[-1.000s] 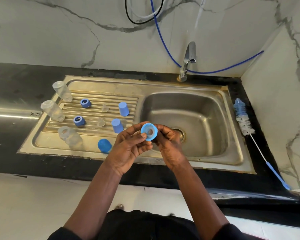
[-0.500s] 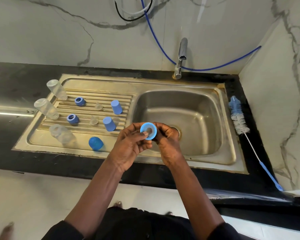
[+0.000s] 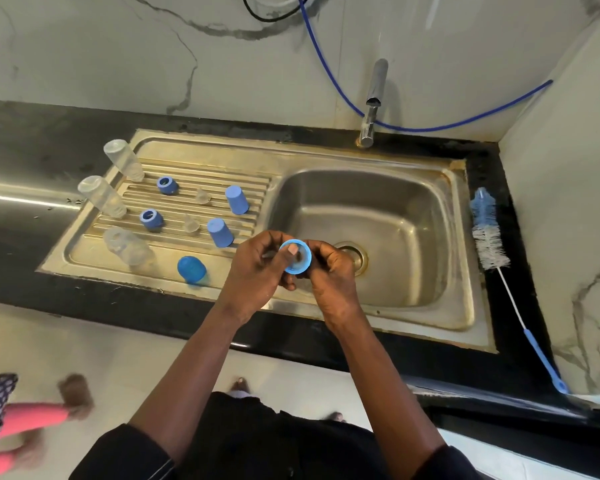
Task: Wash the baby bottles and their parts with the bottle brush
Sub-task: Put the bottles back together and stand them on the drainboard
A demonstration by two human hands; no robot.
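Both hands hold a blue bottle ring (image 3: 300,258) over the sink's front left corner. My left hand (image 3: 257,271) pinches it with the thumb pressed inside the opening; my right hand (image 3: 329,271) grips its right side. On the drainboard (image 3: 201,168) stand three clear bottles (image 3: 123,161) (image 3: 101,197) (image 3: 127,245) upside down, two blue rings (image 3: 167,185) (image 3: 151,219), two clear teats (image 3: 202,196) (image 3: 190,224), two blue caps (image 3: 237,200) (image 3: 220,232) and a blue dome cap (image 3: 192,269). The bottle brush (image 3: 489,237) lies on the counter right of the sink.
The steel sink basin (image 3: 378,216) has a drain (image 3: 355,254) just right of my hands. A tap (image 3: 373,98) stands behind it with a blue hose (image 3: 430,126) along the wall. A second person's arm in a pink sleeve (image 3: 28,417) shows at the lower left.
My left thumb has pushed further into the ring's opening. The view has shifted slightly, and another person's arm has come into sight at the lower left.
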